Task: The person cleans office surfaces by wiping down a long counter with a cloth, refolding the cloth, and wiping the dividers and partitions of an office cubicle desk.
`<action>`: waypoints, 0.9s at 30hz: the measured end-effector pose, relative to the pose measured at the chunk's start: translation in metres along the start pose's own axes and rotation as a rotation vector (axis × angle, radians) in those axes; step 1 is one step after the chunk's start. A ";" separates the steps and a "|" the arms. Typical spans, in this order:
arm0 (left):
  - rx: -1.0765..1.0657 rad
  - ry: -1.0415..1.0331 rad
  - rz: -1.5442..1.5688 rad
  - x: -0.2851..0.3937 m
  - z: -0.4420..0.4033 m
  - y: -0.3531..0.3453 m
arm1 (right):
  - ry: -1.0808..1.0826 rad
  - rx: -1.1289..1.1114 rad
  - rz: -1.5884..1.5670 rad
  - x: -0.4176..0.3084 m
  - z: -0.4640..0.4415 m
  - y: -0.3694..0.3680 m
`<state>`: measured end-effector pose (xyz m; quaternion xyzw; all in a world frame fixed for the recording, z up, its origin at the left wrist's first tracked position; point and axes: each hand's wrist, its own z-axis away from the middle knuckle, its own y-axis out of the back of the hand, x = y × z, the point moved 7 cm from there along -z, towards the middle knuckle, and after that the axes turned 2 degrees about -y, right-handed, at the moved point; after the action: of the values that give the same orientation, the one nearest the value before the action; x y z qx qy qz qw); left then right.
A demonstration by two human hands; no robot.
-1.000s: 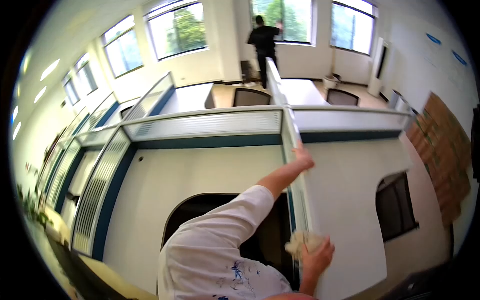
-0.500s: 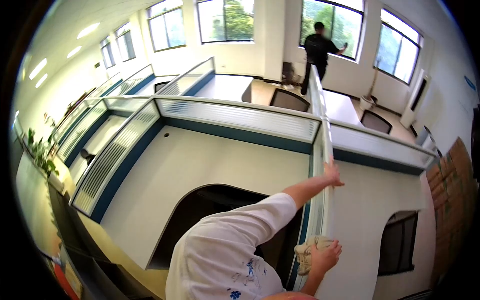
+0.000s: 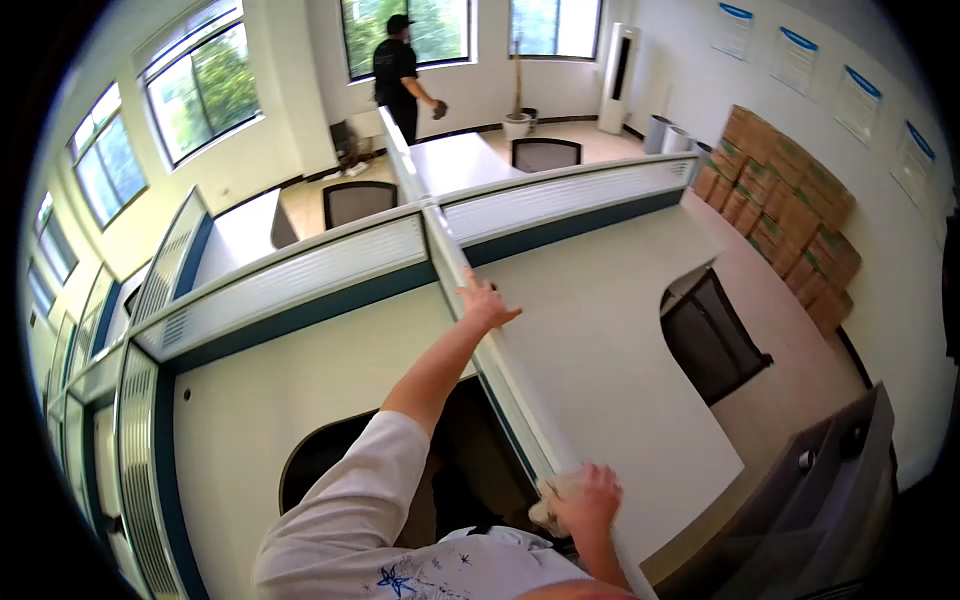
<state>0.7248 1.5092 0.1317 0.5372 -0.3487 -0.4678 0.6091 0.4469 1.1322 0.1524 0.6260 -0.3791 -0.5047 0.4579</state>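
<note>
My left hand (image 3: 485,303) rests on the top rail of the desk partition (image 3: 520,395), its fingers spread out to the right side. Nearer to my body, my right hand (image 3: 588,497) is closed over a beige cloth (image 3: 546,512) and presses it onto the same rail. Part of the cloth is hidden under the palm and fingers. To the right of the partition lies a white desk (image 3: 600,330). On the other side is a second white desk (image 3: 300,360) with a curved front edge.
A black mesh chair (image 3: 715,335) stands at the right desk. Stacked cardboard boxes (image 3: 785,215) lean near the wall. A dark cabinet (image 3: 830,480) stands at lower right. Across the partitions, another person (image 3: 396,75) in black is by the windows, holding a dark object.
My view has swung to the right, bringing the boxes and wall notices in. Both hands are still on the rail, the right one with the cloth. The other person has lowered an arm.
</note>
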 end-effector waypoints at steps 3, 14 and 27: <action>-0.103 0.016 -0.037 0.003 0.007 0.007 | 0.095 0.101 -0.092 -0.054 -0.051 -0.014; -0.067 0.033 -0.044 0.001 0.007 0.004 | 0.120 0.089 -0.022 -0.024 -0.001 0.007; -0.106 0.048 -0.089 0.002 0.002 -0.001 | 0.105 0.171 -0.057 -0.059 -0.037 0.007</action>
<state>0.7234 1.5069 0.1309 0.5303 -0.2844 -0.4993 0.6234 0.4713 1.1923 0.1785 0.6988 -0.3783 -0.4500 0.4075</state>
